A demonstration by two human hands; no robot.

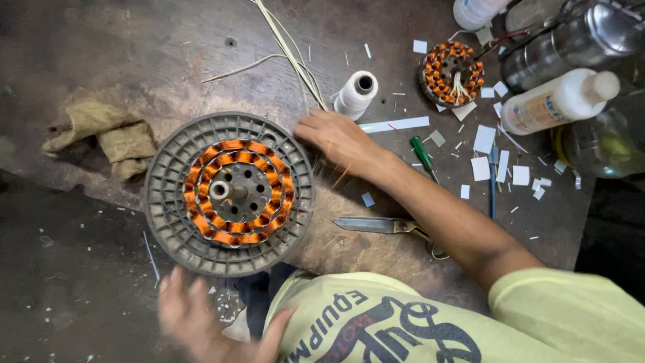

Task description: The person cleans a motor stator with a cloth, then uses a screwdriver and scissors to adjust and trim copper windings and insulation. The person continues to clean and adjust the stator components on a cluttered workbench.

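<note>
We had the round grey motor housing [230, 193] with copper windings flat on the bench [376, 259]. Right hand [338, 138] touched its rim, fingers loosely spread, holding nothing. Left hand [201, 316] blurred, open, empty.

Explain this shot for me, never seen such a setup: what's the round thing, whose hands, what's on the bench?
There is one picture, taken by a camera on the person's head looking down at a worn, dark workbench. No machine is involved, only two bare hands.

The round grey ribbed disc holds a ring of orange copper coils around a metal hub: it looks like a motor winding. The right hand rests at its upper right edge. The left hand is blurred below the disc, and I cannot tell whether it holds anything.

Around them lie a smaller wound coil, a spool of white thread, a green-handled screwdriver, scissors, white paper scraps, pale bottles and a crumpled cloth.
</note>
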